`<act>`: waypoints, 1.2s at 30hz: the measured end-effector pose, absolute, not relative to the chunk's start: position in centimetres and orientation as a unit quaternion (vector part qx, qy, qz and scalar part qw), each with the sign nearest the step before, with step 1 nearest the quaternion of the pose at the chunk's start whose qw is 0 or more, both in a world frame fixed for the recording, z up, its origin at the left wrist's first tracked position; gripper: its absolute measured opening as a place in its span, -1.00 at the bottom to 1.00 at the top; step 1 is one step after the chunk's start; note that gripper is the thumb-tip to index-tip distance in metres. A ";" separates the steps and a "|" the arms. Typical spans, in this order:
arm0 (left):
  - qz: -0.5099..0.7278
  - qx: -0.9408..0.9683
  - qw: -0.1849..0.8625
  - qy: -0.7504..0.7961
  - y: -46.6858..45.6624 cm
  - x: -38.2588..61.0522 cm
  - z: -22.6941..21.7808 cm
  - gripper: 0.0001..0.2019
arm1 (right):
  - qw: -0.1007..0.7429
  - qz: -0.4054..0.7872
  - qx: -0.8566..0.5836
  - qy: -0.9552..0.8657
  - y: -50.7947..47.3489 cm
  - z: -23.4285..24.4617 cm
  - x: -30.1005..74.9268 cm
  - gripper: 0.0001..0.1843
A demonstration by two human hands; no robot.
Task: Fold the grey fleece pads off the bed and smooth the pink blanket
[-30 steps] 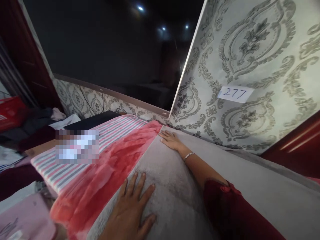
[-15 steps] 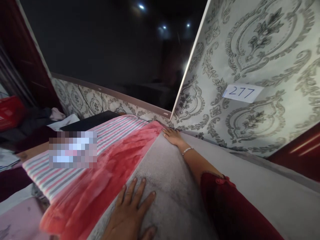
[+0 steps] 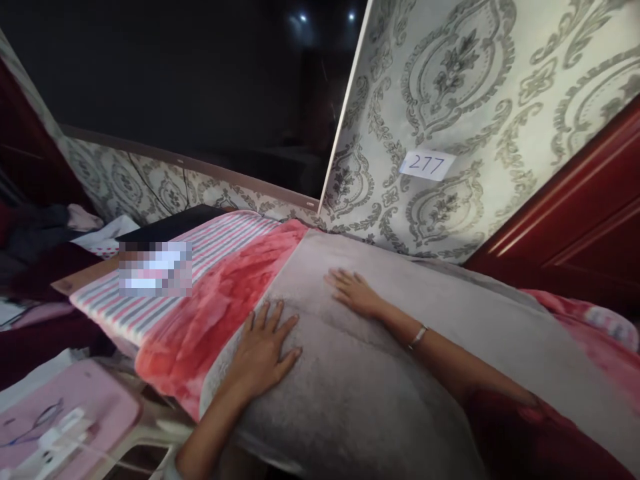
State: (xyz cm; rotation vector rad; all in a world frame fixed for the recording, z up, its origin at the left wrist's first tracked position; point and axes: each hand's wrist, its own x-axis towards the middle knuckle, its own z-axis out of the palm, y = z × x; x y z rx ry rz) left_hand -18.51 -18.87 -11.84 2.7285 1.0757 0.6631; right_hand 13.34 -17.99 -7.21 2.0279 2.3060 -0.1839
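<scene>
Our right hand [image 3: 353, 291] has slid off the grey cloth's [image 3: 350, 393] far corner, leaving it flat-looking, our left hand [image 3: 265, 348] lying nearer, all fingers spread, holding nothing.

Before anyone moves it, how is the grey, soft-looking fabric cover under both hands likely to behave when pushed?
The grey fabric cover is probably floppy: a shallow crease runs near the right hand. Its patchy, brushed-looking shading suggests a nap that may grip rather than slip.

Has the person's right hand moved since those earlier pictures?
Yes. Judged against the lower right corner of the black screen, the right hand has moved back from the patterned wall and slightly rightward.
</scene>
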 end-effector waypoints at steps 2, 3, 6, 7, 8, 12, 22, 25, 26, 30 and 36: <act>0.217 0.905 0.070 0.360 -18.8 -18.4 -11.7 -0.41 | 0.034 -0.048 0.758 0.650 -18.4 -6.2 15.3 -0.38; 0.211 0.905 0.072 0.362 -18.8 -18.4 -11.6 -0.41 | 0.025 -0.040 0.801 0.597 -18.6 -5.7 15.8 -0.38; 0.186 0.906 0.076 0.374 -18.7 -18.3 -11.1 -0.40 | -0.016 -0.018 0.838 0.545 -20.2 -5.2 14.1 -0.36; 0.178 0.906 0.075 0.377 -18.8 -18.2 -10.9 -0.39 | -0.026 -0.013 0.816 0.577 -21.1 -5.5 12.7 -0.36; 0.172 0.906 0.073 0.380 -18.8 -18.2 -10.7 -0.39 | -0.031 -0.011 0.780 0.625 -22.2 -5.9 11.2 -0.36; 0.124 0.909 0.064 0.393 -19.2 -17.8 -9.8 -0.34 | -0.018 -0.025 0.638 0.769 -27.5 -8.6 7.6 -0.36; 0.063 0.907 0.043 0.414 -19.3 -17.4 -8.8 -0.35 | -0.024 0.020 0.875 0.483 -45.0 -12.5 22.9 -0.33; 0.054 0.908 0.036 0.414 -19.0 -17.3 -8.7 -0.35 | -0.030 0.035 0.923 0.382 -52.0 -13.2 25.8 -0.31; 0.054 0.908 0.034 0.414 -18.9 -17.3 -8.7 -0.35 | -0.032 0.039 0.935 0.351 -54.1 -13.2 26.4 -0.31; 0.062 0.910 0.023 0.409 -17.9 -17.2 -8.7 -0.34 | -0.040 0.044 0.967 0.248 -60.0 -12.7 27.6 -0.31; 0.074 0.911 0.019 0.406 -17.1 -16.9 -8.7 -0.33 | -0.055 0.064 0.982 0.171 -61.5 -11.5 27.3 -0.34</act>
